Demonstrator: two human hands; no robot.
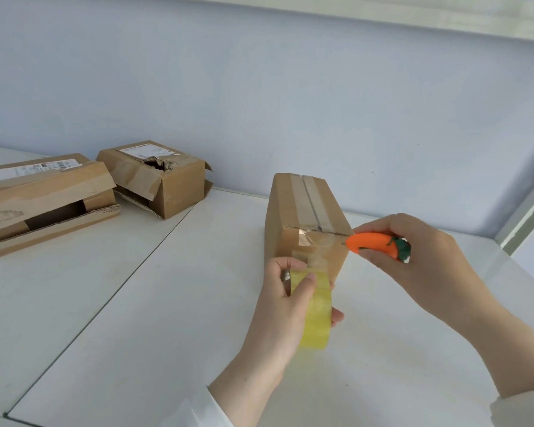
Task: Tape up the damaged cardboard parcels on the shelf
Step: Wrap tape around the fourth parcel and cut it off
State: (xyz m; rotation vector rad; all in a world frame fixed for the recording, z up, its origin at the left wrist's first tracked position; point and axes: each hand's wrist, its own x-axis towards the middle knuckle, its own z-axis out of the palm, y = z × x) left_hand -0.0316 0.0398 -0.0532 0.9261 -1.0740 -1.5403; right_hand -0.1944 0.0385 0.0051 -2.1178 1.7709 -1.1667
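The white shelf (136,303) carries a taped parcel (293,211) with tape along its top seam. Well to its left lies a long parcel (43,192), side flap gaping. Left of the taped parcel and farther back sits a torn parcel (179,186). Just in front of the taped parcel, the left hand (284,306) curls round a yellowish tape roll (316,315), its strip stretched onto the parcel's near face. At that face's right edge, the right hand (429,266) grips a carrot-shaped cutter (373,243).
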